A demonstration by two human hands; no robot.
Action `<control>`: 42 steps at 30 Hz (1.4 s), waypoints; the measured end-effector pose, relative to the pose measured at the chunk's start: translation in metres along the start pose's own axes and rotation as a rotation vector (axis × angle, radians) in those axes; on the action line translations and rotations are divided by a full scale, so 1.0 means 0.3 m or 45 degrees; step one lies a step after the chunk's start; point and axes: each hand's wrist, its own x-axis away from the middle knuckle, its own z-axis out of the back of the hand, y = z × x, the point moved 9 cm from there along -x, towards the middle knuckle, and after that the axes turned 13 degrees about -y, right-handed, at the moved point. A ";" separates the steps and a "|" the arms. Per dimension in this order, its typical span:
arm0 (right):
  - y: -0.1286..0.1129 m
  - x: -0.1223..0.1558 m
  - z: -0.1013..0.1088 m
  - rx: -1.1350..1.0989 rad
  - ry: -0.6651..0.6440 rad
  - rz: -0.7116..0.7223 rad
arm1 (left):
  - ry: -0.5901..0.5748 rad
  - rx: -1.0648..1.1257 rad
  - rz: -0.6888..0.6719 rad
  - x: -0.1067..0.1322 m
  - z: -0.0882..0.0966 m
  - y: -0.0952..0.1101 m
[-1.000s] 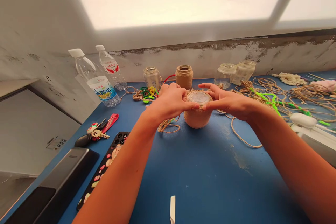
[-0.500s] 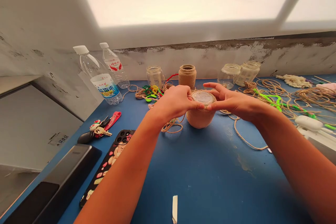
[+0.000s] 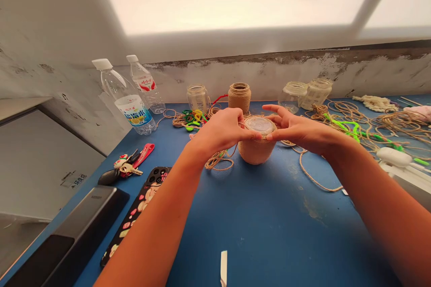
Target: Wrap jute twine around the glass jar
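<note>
My left hand (image 3: pixel 220 132) and right hand (image 3: pixel 301 131) sit half-closed on either side of the twine-wrapped jar (image 3: pixel 255 152), gripping its rim, the jar standing upright between them on the blue table (image 3: pixel 269 215).

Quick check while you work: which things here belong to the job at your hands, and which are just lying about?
At the hands: left hand, right hand, twine-wrapped jar, loose jute twine.

Lying about: second wrapped jar, glass jar, plastic bottle, keys, phone.
</note>
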 end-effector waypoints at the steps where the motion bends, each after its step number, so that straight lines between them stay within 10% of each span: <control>1: 0.001 -0.001 0.000 -0.003 -0.006 0.004 | 0.003 0.006 -0.001 0.000 0.002 -0.003; 42: 0.020 -0.004 0.029 -0.062 -0.098 0.052 | -0.085 0.173 -0.034 -0.024 -0.011 -0.043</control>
